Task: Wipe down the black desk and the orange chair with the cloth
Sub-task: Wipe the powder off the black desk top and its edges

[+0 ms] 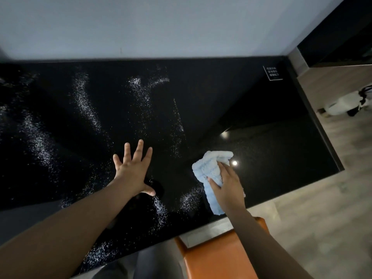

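Two hands are on the black tabletop point(211, 101). At 5 o'clock from the centre, the right hand point(227, 188) grips a light blue cloth point(209, 172). Its thumb and fingers are curled over the crumpled fabric, and it presses the cloth on the surface near the front edge. At 7 o'clock the left hand point(131, 174) lies flat with all fingers spread, holding nothing. White specks point(84, 103) streak the tabletop from 9 to 12 o'clock. A small label point(272, 73) sits in the corner at 2 o'clock. The orange chair point(217, 256) stands just below the front edge at 6 o'clock. A white object point(342, 105) lies on the floor point(322, 198) at 3 o'clock.
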The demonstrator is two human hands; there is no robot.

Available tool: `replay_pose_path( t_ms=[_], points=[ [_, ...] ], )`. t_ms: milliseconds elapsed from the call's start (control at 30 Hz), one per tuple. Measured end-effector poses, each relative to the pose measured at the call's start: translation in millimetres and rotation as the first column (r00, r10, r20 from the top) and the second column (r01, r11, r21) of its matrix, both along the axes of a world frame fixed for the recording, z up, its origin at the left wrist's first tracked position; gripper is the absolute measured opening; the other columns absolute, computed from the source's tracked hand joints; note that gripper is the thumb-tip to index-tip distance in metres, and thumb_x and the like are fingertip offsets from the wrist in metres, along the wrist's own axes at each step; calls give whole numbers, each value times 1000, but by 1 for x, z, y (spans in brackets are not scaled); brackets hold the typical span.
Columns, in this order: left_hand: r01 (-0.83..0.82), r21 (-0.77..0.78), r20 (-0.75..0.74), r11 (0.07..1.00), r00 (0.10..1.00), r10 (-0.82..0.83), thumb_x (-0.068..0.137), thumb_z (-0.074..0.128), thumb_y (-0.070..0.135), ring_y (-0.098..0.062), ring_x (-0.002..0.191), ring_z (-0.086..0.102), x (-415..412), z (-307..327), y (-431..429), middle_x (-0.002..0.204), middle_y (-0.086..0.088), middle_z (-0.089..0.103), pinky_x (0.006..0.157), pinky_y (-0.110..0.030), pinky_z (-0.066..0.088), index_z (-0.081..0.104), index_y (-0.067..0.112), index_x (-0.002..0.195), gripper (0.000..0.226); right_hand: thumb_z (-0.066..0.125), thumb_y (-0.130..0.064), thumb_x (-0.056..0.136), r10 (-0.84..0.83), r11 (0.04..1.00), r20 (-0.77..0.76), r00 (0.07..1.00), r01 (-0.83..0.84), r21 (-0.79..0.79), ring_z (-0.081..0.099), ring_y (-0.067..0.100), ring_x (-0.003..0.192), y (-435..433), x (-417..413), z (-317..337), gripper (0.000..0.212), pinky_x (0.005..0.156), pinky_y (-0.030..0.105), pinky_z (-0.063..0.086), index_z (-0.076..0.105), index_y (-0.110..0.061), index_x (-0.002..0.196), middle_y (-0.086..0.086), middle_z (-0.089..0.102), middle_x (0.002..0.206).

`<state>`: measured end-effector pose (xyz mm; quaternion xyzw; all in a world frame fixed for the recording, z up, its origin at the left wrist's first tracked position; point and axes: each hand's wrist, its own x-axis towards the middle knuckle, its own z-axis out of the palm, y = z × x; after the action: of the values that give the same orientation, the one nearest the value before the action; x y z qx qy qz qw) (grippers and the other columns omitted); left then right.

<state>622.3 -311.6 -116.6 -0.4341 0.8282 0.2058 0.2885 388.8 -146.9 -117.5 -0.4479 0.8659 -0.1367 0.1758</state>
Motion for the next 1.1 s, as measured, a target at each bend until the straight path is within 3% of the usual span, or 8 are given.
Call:
replay_pose_path(
  t_ms=[367, 700, 867, 967, 1100],
  points=[
    [27, -7, 17, 1000, 1000, -27, 54, 70, 77, -44, 141, -21, 0, 6, 1, 152, -8, -35, 113, -65, 10, -22, 25, 148, 141, 65, -31, 89, -144, 989, 53, 988, 141, 49, 52, 18, 123, 88, 28, 11, 53, 104, 30, 41, 50, -15, 138, 3, 55, 136],
    [34, -9, 13, 999, 999, -34, 53, 70, 77, -44, 142, -19, 0, 10, 2, 153, -8, -33, 112, -66, 12, -20, 24, 149, 142, 54, -39, 93, -297, 945, -27, 954, 298, 138, 61, 14, 100, 136, 36, 31, 42, 81, 22, 46, 57, -16, 127, 2, 65, 115],
    [56, -22, 20, 998, 998, -55, 52, 68, 80, -44, 143, -14, -1, 15, 2, 155, -8, -28, 112, -64, 16, -17, 25, 150, 141, 51, -42, 92, -347, 937, -33, 937, 348, 17, 61, 14, 94, 99, 25, 59, 39, 76, 26, 45, 59, -18, 122, -2, 63, 105],
    [28, -3, -5, 1000, 1000, -28, 56, 65, 81, -40, 145, -5, -1, 23, -5, 158, -5, -16, 112, -59, 23, -8, 28, 152, 132, 55, -41, 93, -319, 946, -42, 947, 316, -65, 60, 12, 98, 50, 17, 69, 38, 83, 28, 48, 59, -19, 123, -3, 63, 108],
    [-125, 9, -169, 992, 978, 125, 67, 65, 72, -33, 142, 15, 10, 33, -28, 157, -5, 4, 112, -49, 32, 9, 22, 153, 114, 50, -41, 91, -235, 961, 4, 972, 232, -153, 59, 1, 87, -29, 6, 74, 27, 68, 10, 37, 62, -26, 110, -16, 59, 95]
  ],
)
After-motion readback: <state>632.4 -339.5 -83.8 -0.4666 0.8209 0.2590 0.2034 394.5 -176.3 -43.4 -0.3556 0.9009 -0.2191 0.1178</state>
